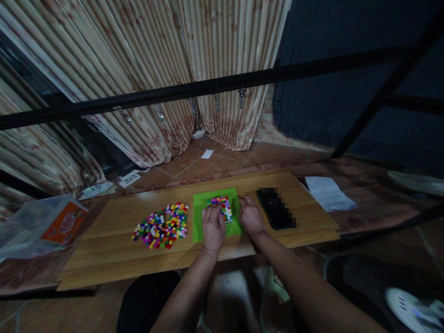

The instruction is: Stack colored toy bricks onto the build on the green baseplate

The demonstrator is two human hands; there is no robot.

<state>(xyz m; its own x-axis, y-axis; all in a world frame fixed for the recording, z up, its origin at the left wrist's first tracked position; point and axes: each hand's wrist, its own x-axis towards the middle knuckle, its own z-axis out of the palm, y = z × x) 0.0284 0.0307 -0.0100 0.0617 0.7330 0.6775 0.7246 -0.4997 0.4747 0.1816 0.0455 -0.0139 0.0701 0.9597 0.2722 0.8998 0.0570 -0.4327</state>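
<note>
A green baseplate (199, 217) lies on a wooden board (111, 249), with a small multicoloured brick build (224, 206) on its middle. My left hand (212, 226) rests on the plate's near half, fingers curled down against the left side of the build. My right hand (250, 215) sits at the plate's right edge, fingers bent toward the build. What either hand pinches is too small to make out. A loose pile of several coloured bricks (161, 226) lies left of the plate.
A dark flat object (275, 208), blurred out, lies right of my right hand. A sheet of paper (329, 192) sits further right. A plastic bag with an orange box (45, 224) is at the far left. A black bar (222, 85) crosses above; curtains hang behind.
</note>
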